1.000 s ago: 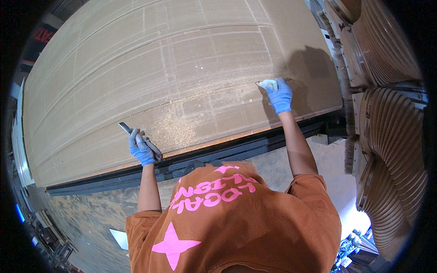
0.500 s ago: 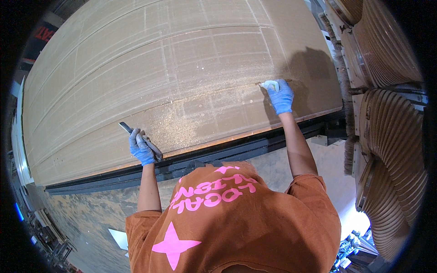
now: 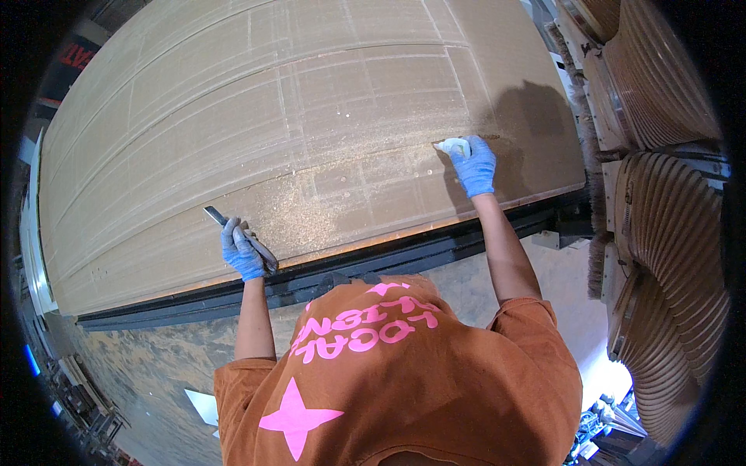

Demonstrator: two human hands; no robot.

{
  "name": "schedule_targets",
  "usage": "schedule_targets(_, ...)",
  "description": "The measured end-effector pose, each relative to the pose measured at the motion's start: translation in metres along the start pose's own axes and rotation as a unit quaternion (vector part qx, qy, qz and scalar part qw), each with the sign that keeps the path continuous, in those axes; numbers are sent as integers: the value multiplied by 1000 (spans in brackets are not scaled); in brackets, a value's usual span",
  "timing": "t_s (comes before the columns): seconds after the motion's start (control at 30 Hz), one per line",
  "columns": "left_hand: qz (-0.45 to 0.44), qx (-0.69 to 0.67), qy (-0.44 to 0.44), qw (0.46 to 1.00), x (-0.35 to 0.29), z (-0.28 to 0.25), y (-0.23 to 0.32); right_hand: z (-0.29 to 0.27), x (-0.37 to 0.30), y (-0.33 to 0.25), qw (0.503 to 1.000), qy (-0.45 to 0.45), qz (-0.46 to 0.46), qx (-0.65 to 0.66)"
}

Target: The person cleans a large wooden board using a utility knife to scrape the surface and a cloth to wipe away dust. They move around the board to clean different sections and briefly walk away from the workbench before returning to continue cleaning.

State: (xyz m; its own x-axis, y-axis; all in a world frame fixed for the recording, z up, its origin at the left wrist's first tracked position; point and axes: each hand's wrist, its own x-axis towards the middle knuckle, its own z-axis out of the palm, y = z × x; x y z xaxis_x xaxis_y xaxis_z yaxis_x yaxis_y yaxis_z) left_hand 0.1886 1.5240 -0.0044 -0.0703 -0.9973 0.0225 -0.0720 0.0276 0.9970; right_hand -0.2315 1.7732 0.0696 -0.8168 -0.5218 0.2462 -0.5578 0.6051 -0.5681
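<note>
My left hand (image 3: 242,252), in a blue glove with grey palm coating, is closed around a slim dark tool (image 3: 213,213) with a flat end. The tool points up and left above the board's near edge; its exact kind is unclear. My right hand (image 3: 475,169), in a blue glove, grips a small rounded white tool (image 3: 455,145) with a thin pointed front. That tool sits low at the line of shavings, and I cannot tell whether it touches the surface. Pale wood shavings (image 3: 299,221) lie heaped between my hands on the large brown, grooved board (image 3: 210,116).
A dark rail (image 3: 373,264) runs along the near edge of the board. To the right stand a brush strip (image 3: 594,260) and large ribbed hoses (image 3: 668,210). A dusty floor (image 3: 155,365) shows at lower left.
My right hand has moved slightly left along the line of shavings with the white tool. My left hand and its dark tool have barely moved.
</note>
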Motion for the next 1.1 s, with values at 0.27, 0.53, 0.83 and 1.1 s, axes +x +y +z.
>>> schedule_targets(0.27, -13, -1, -4, 1000, 0, 0, 0, 2, -1, -5, 999, 5, -39, -1)
schedule_targets(0.53, -5, 3, -8, 1000, 0, -2, -2, 7, -2, -3, 999, -1, -29, -21)
schedule_targets(0.83, 1, -4, -3, 1000, 1, -3, -8, 1, -2, -10, 999, -4, -25, -30)
schedule_targets(1.1, 11, 2, -2, 1000, 0, -1, -5, 3, -6, -20, 1000, -9, -27, -12)
